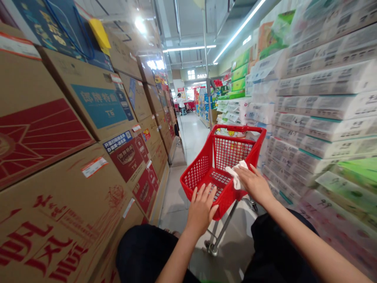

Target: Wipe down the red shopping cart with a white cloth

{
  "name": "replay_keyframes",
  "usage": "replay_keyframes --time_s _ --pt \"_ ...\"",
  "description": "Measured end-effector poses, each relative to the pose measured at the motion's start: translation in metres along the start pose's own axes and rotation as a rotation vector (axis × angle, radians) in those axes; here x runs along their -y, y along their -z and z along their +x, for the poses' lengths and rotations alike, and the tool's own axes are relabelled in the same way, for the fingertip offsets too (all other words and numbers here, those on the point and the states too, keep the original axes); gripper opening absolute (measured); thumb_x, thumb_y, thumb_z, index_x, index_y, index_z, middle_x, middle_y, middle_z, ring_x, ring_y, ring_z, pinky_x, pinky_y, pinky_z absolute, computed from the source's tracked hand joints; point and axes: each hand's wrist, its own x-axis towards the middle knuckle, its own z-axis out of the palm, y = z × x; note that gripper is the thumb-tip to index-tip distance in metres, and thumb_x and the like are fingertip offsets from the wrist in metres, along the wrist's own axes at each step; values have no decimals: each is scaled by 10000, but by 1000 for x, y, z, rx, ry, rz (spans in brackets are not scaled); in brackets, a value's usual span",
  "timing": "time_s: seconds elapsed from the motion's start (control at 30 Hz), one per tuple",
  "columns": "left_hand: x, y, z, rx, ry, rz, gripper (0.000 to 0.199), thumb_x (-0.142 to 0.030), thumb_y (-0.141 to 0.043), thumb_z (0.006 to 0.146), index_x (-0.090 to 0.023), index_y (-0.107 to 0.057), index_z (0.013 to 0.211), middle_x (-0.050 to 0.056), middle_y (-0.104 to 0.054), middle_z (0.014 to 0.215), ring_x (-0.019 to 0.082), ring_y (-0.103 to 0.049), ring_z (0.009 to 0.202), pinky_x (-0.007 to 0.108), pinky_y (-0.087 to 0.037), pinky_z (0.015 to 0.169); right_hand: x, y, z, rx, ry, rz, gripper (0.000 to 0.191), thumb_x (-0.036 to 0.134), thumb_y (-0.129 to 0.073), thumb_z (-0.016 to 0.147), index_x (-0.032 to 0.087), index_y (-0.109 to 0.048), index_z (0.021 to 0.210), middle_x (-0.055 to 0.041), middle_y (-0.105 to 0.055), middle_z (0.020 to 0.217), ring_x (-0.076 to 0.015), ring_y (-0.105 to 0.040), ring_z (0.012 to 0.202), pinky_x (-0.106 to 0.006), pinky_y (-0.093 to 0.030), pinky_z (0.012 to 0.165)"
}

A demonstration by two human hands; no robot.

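Between walls of liquor cartons (pixel 103 106) and plastic-wrapped paper packs (pixel 324 106) in a brightly lit store, a red shopping cart (pixel 224 202) stood just ahead of two dark-clothed knees (pixel 147 251). The right hand (pixel 253 182) held a bunched white cloth (pixel 237 183) beneath its fingers against the right rim of the cart's basket (pixel 196 173), while the left hand (pixel 200 210) lay open, fingers spread, over the near rim. The step appeared to be wiping the basket; doing it well likely called for flat, even pressure, the cloth folded over the lip and worked into the lattice holes, with the left hand bracing against a roll, since the cart stood on casters (pixel 212 248). Edges crowded the scene: paper packs rose close beyond the right forearm (pixel 297 226), and the cartons formed a wall at left, apart from the basket. Open floor (pixel 191 135) ran past the basket's left side toward far shelves (pixel 204 103), probably the freest room for turning the cart; drawing it nearer risked meeting the knees.
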Motion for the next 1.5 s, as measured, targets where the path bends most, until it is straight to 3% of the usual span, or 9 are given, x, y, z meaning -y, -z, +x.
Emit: replay_keyframes --time_s 0.13,0.3,0.43,0.6,0.87,1.0,1.13,1.23,1.5 --pt "1 -10 4 -32 29 46 586 -334 -449 1038 -299 -275 1596 20 -387 1624 238 -361 1487 521 -284 1242 33 -4 -2 -3 5 30 489 166 -420 994 181 -521 1472 -104 -597 1448 -233 -505 1388 -498 -334 1194" --pt "-3 -14 11 -48 37 26 643 -393 -430 1040 -202 -221 1617 81 -320 1652 260 -343 1496 523 -272 1243 82 6 -8 4 109 135 517 207 -453 1015 239 -442 1531 -57 -600 1449 -191 -510 1382 -449 -307 1226" --pt "13 -13 12 -48 -33 14 709 -425 -500 1012 -206 -211 1621 69 -321 1654 250 -322 1509 465 -297 1243 66 11 -7 23 123 145 510 236 -443 1024 281 -436 1532 -40 -605 1443 -184 -537 1358 -472 -283 1234" --pt "36 -19 15 -143 67 75 625 -442 -569 976 -305 -386 1558 53 -409 1608 318 -358 1481 571 -279 1229 32 2 -4 6 27 67 529 193 -440 992 237 -463 1519 -76 -602 1443 -214 -541 1356 -488 -321 1210" --pt "9 -27 30 -131 111 80 615 -506 -533 983 -341 -387 1557 70 -560 1476 334 -547 1277 647 -248 1203 65 1 -25 10 80 64 511 166 -421 1009 236 -469 1513 -53 -583 1465 -202 -500 1393 -459 -335 1213" --pt "12 -25 28 -109 54 66 640 -485 -537 989 -337 -338 1579 63 -543 1503 301 -573 1273 594 -312 1201 54 14 -37 28 80 67 509 212 -406 1040 273 -405 1546 -26 -557 1488 -184 -508 1385 -476 -293 1233" --pt "30 -28 24 -168 33 47 596 -381 -521 1012 -277 -353 1574 60 -438 1591 251 -480 1413 481 -369 1212 29 18 -43 2 -24 41 491 265 -432 1037 276 -440 1528 -34 -586 1456 -209 -557 1340 -494 -342 1204" --pt "33 -32 25 -186 46 29 535 -333 -518 1013 -258 -421 1534 68 -407 1608 260 -383 1486 514 -351 1227 25 11 -48 -43 -88 11 452 267 -443 1030 240 -519 1475 -60 -622 1416 -231 -559 1339 -494 -397 1166" --pt "-6 -41 37 -116 6 -51 539 -443 -494 1016 -224 -451 1507 69 -405 1609 269 -329 1511 526 -306 1254 60 -22 -38 -47 -74 22 477 153 -424 994 167 -534 1459 -103 -621 1418 -244 -540 1359 -463 -421 1164"
